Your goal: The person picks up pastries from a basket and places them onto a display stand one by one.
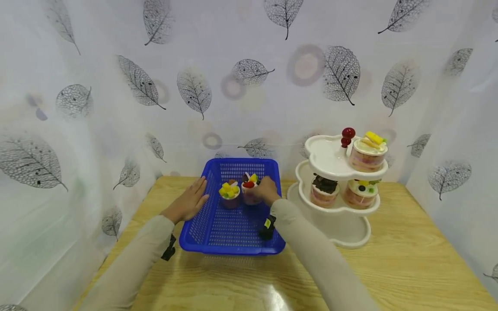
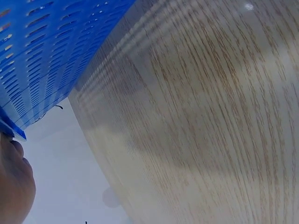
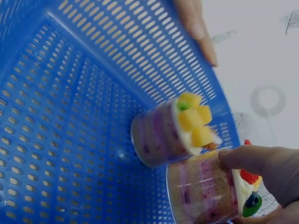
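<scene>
A blue perforated plastic basket [image 1: 233, 249] stands on the wooden table, with two cake cups at its far end. My right hand [image 1: 267, 191] reaches inside and grips a layered cake cup topped with a strawberry and a blueberry [image 3: 203, 189], thumb on its clear side. Beside that cup, to its left, is another cake cup with yellow mango cubes [image 1: 230, 199], untouched. On the basket's left rim rests my left hand [image 1: 188, 202], its fingers extended. The left wrist view catches only part of that hand, at the lower left, next to the basket's outer wall.
Right of the basket stands a white three-tier stand [image 1: 326, 157] with a red knob [image 1: 348, 134]. A yellow-topped cake cup [image 1: 367, 157] sits on its top tier. Its middle tier bears a chocolate-topped cup [image 1: 324, 194] and a fruit-topped cup [image 1: 361, 196]. Leaf-patterned curtains surround the table.
</scene>
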A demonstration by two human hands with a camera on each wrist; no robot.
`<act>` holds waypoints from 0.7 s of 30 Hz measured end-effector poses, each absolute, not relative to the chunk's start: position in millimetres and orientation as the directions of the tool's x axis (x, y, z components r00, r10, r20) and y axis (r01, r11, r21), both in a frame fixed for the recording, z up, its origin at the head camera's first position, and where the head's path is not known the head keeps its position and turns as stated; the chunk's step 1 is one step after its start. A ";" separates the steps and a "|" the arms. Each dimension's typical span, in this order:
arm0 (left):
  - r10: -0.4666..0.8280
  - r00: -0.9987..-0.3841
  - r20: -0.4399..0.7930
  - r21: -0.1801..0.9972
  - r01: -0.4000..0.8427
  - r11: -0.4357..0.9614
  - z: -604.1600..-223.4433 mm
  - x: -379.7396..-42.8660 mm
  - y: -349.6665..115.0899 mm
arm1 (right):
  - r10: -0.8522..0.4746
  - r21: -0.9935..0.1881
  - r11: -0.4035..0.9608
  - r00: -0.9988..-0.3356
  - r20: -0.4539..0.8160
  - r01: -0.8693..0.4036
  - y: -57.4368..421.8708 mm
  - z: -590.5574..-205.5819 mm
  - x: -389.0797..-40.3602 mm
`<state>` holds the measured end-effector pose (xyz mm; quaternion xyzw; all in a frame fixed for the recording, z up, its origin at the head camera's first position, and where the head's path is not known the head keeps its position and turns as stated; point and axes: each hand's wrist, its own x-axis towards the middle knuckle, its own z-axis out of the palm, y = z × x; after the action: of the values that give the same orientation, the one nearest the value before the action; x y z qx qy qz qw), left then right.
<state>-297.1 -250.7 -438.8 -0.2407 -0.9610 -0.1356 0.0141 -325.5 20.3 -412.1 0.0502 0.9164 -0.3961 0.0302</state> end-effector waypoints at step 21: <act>0.459 -0.882 0.111 0.228 0.472 0.852 -437.6 -295.3 -249.4 | -0.130 -0.897 0.441 -0.991 -0.025 -0.035 45.2 -369.0 -277.6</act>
<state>-295.3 -249.4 -437.6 -0.2418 -0.9619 -0.1251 0.0261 -277.6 45.2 -369.0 -0.0488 0.8477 -0.5263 0.0451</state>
